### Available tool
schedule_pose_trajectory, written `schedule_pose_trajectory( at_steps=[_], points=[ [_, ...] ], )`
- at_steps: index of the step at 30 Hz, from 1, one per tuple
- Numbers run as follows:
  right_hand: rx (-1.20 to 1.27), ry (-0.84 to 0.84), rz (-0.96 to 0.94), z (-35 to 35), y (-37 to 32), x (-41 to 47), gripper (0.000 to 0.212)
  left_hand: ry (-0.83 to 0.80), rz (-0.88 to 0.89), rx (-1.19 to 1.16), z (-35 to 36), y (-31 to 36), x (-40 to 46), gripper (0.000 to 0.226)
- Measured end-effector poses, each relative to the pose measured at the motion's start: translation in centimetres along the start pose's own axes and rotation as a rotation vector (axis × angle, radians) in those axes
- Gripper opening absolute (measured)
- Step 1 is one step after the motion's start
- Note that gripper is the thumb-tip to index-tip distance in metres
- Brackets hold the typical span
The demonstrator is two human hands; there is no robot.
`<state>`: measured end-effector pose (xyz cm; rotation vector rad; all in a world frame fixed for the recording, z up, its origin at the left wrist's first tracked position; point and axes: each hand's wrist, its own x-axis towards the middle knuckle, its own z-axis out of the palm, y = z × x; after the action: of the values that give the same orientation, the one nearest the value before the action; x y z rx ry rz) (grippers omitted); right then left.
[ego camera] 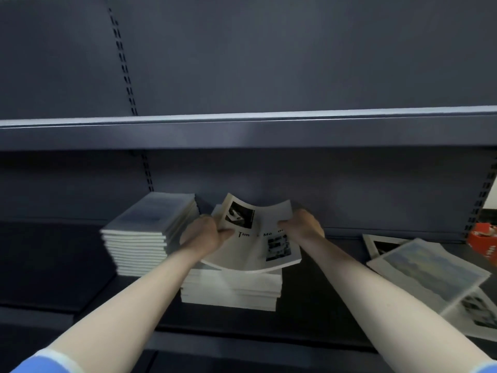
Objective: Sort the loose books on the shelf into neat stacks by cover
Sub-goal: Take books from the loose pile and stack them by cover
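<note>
Toward the shelf's left, against the back, I note a tall blue-cover stack, squared and untouched. Just right of it stands the white stack, mid-shelf. Above that my left hand pinches the left edge of a white book, thumb on the cover, fingers curled beneath; my right hand grips the right edge the same way. The book sags in the middle between the two holds — a thin, limp paperback, light, easily creased. I judge it best held at both side edges and laid flat, corners lined up with the stack below. Glossy covers may slide. At the shelf's right end lie the loose books, overlapping and skewed — not yet sorted. A red box sits at the far right.
</note>
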<state>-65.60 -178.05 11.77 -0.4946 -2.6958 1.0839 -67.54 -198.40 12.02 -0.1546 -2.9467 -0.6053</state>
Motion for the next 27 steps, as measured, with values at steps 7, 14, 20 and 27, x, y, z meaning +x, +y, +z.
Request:
schedule_pose_trajectory(
  at_steps=[7, 14, 20, 27],
  points=[
    [-0.227, 0.045, 0.012, 4.3, -0.2, -0.9, 0.038, 0.121, -0.114, 0.168, 1.6, -2.7, -0.5, 0.074],
    [-0.454, 0.068, -0.005, 5.0, -0.7, -0.8, 0.047, 0.128, -0.041, 0.211, 2.7, -3.2, 0.4, 0.067],
    [-0.501, 0.068, -0.026, 5.4, -0.8, -0.3, 0.046, 0.097, -0.022, 0.112, 3.4, -3.9, 2.0, 0.061],
    [-0.676, 0.028, -0.061, 5.5, -1.4, 0.9, 0.034, 0.126, -0.03, 0.056, 3.6, -3.8, 3.3, 0.051]
  ],
)
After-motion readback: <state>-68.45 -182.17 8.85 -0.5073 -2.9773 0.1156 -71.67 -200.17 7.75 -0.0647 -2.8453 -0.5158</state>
